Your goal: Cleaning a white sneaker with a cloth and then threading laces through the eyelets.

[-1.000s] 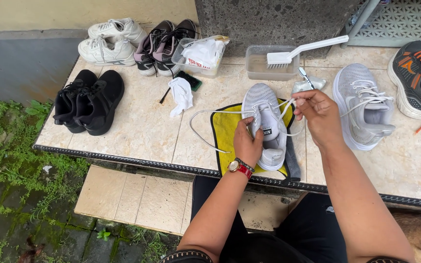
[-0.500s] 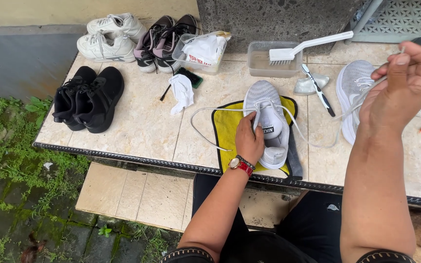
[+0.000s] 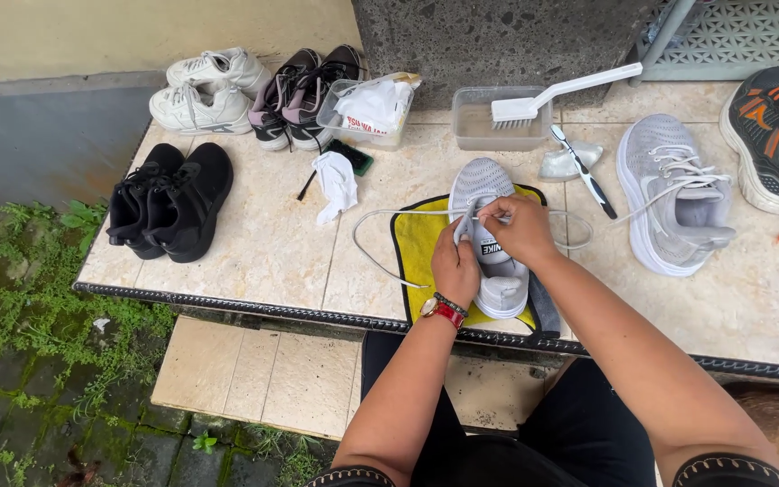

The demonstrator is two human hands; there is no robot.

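A light grey sneaker [image 3: 487,189] lies toe-away on a yellow cloth [image 3: 418,243] on the tiled bench. My left hand [image 3: 454,266] rests on the shoe's left side and holds it down. My right hand [image 3: 520,227] is over the tongue, pinching the white lace [image 3: 380,215] near the eyelets. The lace loops out to the left and right of the shoe. The matching grey sneaker [image 3: 673,194] sits to the right, laced.
On the tiled bench [image 3: 263,252]: black shoes [image 3: 169,198] at left, white sneakers [image 3: 205,90] and dark sneakers [image 3: 304,95] at back, a plastic tub of cloths [image 3: 371,110], a white rag [image 3: 335,185], a tray with a white brush [image 3: 534,104], a toothbrush [image 3: 579,167], an orange-black shoe [image 3: 777,135].
My right hand, raised high to the right pulling the lace half a second ago, has come back down onto the shoe's tongue. The left hand has stayed on the shoe.
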